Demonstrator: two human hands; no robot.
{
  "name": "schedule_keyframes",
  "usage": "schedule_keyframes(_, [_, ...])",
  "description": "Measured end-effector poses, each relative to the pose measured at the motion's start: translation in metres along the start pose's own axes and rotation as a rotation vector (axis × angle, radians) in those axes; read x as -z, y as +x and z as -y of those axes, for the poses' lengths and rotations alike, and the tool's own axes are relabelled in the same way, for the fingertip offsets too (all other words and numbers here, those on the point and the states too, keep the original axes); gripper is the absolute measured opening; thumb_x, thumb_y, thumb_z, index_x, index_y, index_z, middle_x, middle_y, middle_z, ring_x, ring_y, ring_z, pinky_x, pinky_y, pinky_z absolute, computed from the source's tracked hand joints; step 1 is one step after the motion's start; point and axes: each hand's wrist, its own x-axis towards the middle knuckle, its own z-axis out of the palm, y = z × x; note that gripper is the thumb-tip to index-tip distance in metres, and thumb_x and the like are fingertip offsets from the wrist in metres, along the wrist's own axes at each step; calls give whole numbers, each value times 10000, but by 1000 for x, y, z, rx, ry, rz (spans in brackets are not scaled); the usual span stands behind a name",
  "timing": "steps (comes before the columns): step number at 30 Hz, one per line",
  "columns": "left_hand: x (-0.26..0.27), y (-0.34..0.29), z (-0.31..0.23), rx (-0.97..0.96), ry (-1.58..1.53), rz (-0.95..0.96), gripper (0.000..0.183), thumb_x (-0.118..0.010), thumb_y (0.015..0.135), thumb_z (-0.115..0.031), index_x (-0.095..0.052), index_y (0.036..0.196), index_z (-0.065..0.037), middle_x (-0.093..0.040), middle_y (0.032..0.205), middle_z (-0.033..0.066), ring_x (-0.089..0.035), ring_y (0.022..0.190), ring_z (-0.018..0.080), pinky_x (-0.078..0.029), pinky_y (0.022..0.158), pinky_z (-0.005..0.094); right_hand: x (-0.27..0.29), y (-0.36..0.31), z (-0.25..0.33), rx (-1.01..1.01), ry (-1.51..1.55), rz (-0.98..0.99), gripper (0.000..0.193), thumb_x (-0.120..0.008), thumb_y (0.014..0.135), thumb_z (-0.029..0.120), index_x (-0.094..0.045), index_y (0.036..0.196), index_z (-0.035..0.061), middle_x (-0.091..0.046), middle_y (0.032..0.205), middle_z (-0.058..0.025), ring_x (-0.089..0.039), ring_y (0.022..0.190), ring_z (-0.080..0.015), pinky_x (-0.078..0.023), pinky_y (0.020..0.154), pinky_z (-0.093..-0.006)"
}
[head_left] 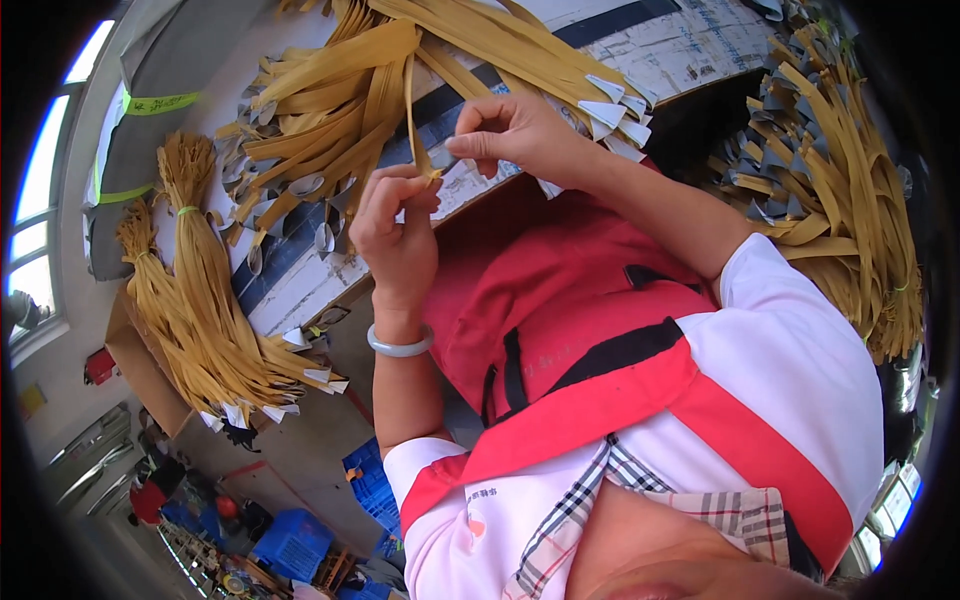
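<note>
My left hand (395,225), with a pale bangle at the wrist, pinches the end of a tan fabric strip (412,110). That strip runs up to a pile of like strips (345,85) on the table. Just right of it, my right hand (515,135) is closed, thumb and forefinger curled together. Whether anything thin is between those fingertips does not show. The two hands are close but apart, above the table's near edge. Grey and white tabs mark the ends of many strips in the pile.
Tied bundles of tan strips (205,270) hang over the table's left end beside a cardboard box (145,350). Another large bundle (835,200) lies at the right. The worn white tabletop (690,45) has dark bands. Blue crates (292,543) stand on the floor behind.
</note>
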Motion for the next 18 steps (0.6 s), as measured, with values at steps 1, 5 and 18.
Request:
schedule_keyframes(1, [10, -2, 5, 33, -100, -119, 87, -650, 872, 81, -602, 903, 15, -643, 847, 74, -633, 684, 131, -512, 627, 237, -5, 1, 5, 2, -66, 11, 195, -662, 960, 222, -634, 874, 50, -580, 748, 24, -564, 678, -47, -467, 625, -208])
schedule_keyframes(5, [86, 6, 33, 162, -17, -663, 93, -625, 949, -7, -621, 1041, 0, -653, 889, 72, -614, 714, 105, -507, 626, 223, 40, -6, 4, 95, -368, -147, 233, -657, 956, 265, -642, 871, 48, -608, 716, -7, -611, 696, -115, -483, 626, -255])
schedule_keyframes(18, [-76, -24, 15, -243, 238, 271, 247, -679, 787, 9, -660, 1029, -37, -624, 1025, 138, -618, 904, 321, -512, 769, 385, 50, -90, -66, -27, -723, -197, 214, -701, 861, 237, -648, 910, 35, -665, 794, -140, -651, 727, -297, -496, 660, -387])
